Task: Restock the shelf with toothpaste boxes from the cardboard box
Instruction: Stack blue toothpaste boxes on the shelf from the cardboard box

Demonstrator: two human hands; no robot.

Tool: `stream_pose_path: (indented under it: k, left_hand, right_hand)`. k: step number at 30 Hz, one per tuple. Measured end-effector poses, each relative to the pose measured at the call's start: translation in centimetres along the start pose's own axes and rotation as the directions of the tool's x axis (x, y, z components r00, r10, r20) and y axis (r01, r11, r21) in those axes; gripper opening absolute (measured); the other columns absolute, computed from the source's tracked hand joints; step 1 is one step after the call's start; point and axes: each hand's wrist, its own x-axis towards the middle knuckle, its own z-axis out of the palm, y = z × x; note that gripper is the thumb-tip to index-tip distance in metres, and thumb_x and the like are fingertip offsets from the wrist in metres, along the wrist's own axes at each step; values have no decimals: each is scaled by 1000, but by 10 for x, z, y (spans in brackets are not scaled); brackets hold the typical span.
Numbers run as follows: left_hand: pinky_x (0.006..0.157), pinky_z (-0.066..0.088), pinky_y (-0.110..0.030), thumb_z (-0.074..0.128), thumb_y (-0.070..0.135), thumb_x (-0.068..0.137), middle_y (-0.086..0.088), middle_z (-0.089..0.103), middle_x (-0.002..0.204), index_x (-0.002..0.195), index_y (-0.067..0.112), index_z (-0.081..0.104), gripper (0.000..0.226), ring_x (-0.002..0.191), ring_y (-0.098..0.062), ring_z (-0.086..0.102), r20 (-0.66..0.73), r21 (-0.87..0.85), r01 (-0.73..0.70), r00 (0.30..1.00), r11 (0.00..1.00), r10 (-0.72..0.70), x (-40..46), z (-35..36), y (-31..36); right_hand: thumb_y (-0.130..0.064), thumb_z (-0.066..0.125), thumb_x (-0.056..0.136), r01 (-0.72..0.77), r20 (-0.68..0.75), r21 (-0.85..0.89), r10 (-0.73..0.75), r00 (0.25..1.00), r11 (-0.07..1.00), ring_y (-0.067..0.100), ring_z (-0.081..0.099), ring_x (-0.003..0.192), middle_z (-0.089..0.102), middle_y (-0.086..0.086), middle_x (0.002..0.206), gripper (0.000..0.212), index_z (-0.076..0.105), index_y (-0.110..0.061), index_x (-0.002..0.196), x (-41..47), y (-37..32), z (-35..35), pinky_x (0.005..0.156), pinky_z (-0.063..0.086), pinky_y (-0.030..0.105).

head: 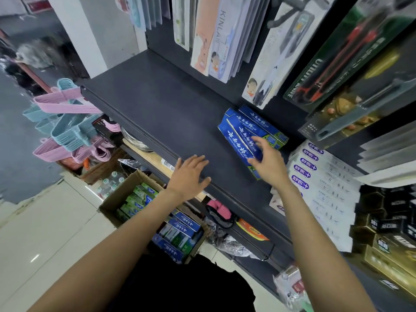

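Note:
Several blue toothpaste boxes (242, 134) with green ends lie in a small stack on the dark shelf (162, 113), toward its right side. My right hand (266, 164) is at the near end of the front blue box, fingers spread and touching it. My left hand (190, 174) rests flat with straight fingers on the shelf's front edge, holding nothing. Below the shelf, on the floor, an open cardboard box (117, 199) holds more blue and green toothpaste boxes (177, 228).
White toothpaste boxes (324, 190) are stacked right of the blue ones, with black and gold boxes (387, 235) further right. Toothbrush packs (216, 41) hang above the shelf. Pink and blue hangers (65, 122) hang at the left. Bagged goods sit on the lower shelf.

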Motion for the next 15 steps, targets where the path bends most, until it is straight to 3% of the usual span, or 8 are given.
stream_pose_path:
  k: [3,6,8,11,13,15]
  left_hand:
    - [116,3,-54,41,43,95,10,19,156,147,25,26,58,144,-12,15,63,178,39,997,983,-51,10,6,-12]
    - [114,2,-54,45,37,93,13,23,154,146,28,29,56,142,-11,21,39,218,27,999,976,-37,14,7,-15]
    - [114,3,-53,46,35,92,12,26,154,144,28,32,54,141,-12,25,33,208,17,999,978,-24,15,4,-16]
    - [115,4,-51,47,33,92,13,27,153,144,28,34,54,140,-13,26,49,173,-3,999,985,-5,16,0,-18]
    - [116,4,-50,47,32,92,13,28,153,143,29,36,52,141,-12,25,67,113,-37,997,993,29,13,-3,-23]
    - [116,6,-48,49,28,92,11,37,149,139,27,44,47,137,-12,33,26,-30,-98,995,995,99,7,-6,-33]
  right_hand:
    - [-10,70,81,50,14,-111,-48,999,993,24,52,121,57,5,131,59,45,-23,133,26,15,-10,97,39,34]
    - [-8,69,81,108,4,-292,-112,994,950,29,52,118,58,7,128,56,46,-20,131,46,28,-9,93,41,36]
    - [-7,67,82,91,-41,-472,-125,991,877,32,46,119,54,10,129,50,49,-16,128,50,34,-3,96,39,41]
    - [-14,64,84,-54,-196,-660,-102,975,749,35,40,119,49,16,127,36,56,-10,119,40,35,13,105,29,45]
    - [-17,61,86,-87,-252,-660,-111,961,746,36,42,116,51,18,121,31,58,-8,115,21,25,26,107,26,46]
    - [-17,61,85,-51,-308,-588,-165,937,807,36,47,108,54,16,113,26,61,-10,110,-7,6,45,97,32,45]
